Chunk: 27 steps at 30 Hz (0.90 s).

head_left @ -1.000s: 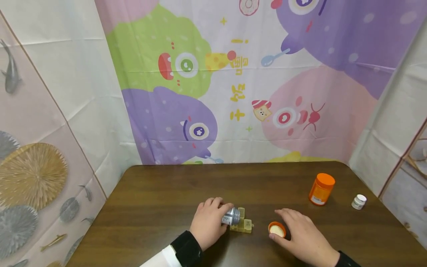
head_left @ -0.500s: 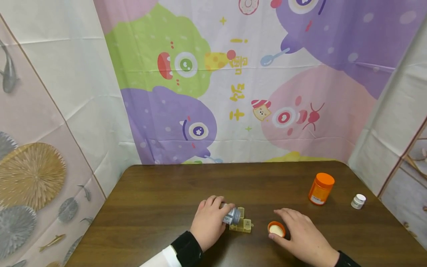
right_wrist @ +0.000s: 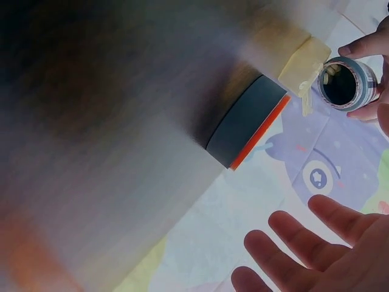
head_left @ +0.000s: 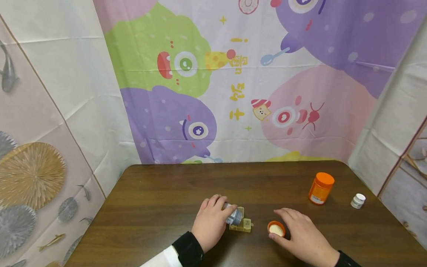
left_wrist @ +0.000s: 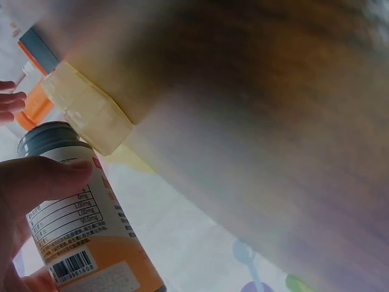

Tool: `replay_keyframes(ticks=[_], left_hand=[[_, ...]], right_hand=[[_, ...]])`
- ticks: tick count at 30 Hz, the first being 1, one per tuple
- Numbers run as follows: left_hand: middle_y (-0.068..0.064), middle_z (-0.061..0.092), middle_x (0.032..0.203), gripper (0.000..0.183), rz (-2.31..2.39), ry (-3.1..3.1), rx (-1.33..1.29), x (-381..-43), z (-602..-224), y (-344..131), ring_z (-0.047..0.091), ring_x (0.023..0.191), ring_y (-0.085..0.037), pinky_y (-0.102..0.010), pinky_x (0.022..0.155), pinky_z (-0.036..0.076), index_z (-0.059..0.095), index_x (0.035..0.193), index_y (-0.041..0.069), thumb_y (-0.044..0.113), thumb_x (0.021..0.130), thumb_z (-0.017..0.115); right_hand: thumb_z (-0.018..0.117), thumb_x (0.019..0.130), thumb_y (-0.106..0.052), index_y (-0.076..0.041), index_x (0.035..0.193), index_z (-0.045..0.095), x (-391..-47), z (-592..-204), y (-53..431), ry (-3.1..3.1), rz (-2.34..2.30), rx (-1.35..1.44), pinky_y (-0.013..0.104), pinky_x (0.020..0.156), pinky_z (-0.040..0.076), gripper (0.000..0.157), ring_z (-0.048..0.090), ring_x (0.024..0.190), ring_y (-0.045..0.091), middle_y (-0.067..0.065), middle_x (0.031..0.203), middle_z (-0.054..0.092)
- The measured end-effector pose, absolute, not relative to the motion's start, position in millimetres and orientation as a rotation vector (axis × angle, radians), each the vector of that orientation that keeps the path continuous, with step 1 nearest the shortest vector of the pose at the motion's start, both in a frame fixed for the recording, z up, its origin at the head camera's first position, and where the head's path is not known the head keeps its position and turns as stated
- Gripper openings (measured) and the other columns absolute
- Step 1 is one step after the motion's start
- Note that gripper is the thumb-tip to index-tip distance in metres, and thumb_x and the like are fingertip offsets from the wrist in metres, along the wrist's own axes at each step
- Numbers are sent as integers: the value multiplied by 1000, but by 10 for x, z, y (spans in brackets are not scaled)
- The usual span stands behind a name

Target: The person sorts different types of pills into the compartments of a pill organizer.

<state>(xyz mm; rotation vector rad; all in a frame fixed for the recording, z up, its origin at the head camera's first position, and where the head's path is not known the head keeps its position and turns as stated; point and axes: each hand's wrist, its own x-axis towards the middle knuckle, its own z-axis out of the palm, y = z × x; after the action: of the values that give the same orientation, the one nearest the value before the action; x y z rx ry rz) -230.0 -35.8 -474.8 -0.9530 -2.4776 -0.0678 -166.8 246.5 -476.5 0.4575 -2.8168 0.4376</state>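
Note:
My left hand [head_left: 209, 225] grips a small grey pill bottle [head_left: 235, 216] with a white and orange label. Uncapped, the bottle tilts with its mouth to the right, close over a translucent yellow pill organizer [head_left: 245, 226]. Pale tablets [right_wrist: 330, 74] show inside the bottle's mouth in the right wrist view. The organizer has a lid raised at its far side; the bottle hides part of it. To its right, a cap [head_left: 276, 230] lies inside up, with an orange rim and a dark grey side [right_wrist: 246, 118]. My right hand [head_left: 305, 237] rests beside the cap, fingers loosely spread, holding nothing.
An orange jar [head_left: 321, 189] with an orange lid stands at the back right of the brown wooden table [head_left: 160, 189]. Farther right is a small white bottle [head_left: 358, 201]. A cartoon-printed cloth [head_left: 247, 141] hangs behind the table's far edge.
My left hand has shifted slightly to the right with the pill bottle, whose mouth now turns a little further down. My right hand and the cap have stayed in place.

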Motion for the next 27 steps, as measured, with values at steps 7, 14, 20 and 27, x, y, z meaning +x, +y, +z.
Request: replay_keyframes(ticks=[7,14,20,27], left_hand=[[-2,59,120,51,-50,-2460,-958,-2292,-4742,-346,44,114,-24,-44,92,42,66,119,31,15,72,77],[-3,59,121,51,-44,-2459,-961,-2295,-4743,-336,44,116,-25,-44,93,42,66,119,31,13,73,76],[-3,59,122,51,-41,-2474,-959,-2288,-4730,-341,43,116,-25,-45,94,42,66,120,31,14,74,77],[-2,58,123,50,-11,-2455,-975,-2293,-4729,-335,41,119,-25,-44,96,40,66,120,32,14,75,77]], right_hand=[[71,80,-54,-9,124,61,-1663,-4768,2473,-2821,437,456,55,92,42,64,51,113,26,10,122,60],[71,80,-54,-10,124,61,-1658,-4771,2477,-2822,429,454,55,92,41,64,50,113,26,10,122,60],[71,80,-54,-10,124,61,-1662,-4775,2482,-2811,433,454,55,92,41,63,51,113,26,10,122,60],[71,80,-54,-10,124,61,-1669,-4775,2484,-2824,436,445,56,92,41,63,50,113,26,10,122,60]])
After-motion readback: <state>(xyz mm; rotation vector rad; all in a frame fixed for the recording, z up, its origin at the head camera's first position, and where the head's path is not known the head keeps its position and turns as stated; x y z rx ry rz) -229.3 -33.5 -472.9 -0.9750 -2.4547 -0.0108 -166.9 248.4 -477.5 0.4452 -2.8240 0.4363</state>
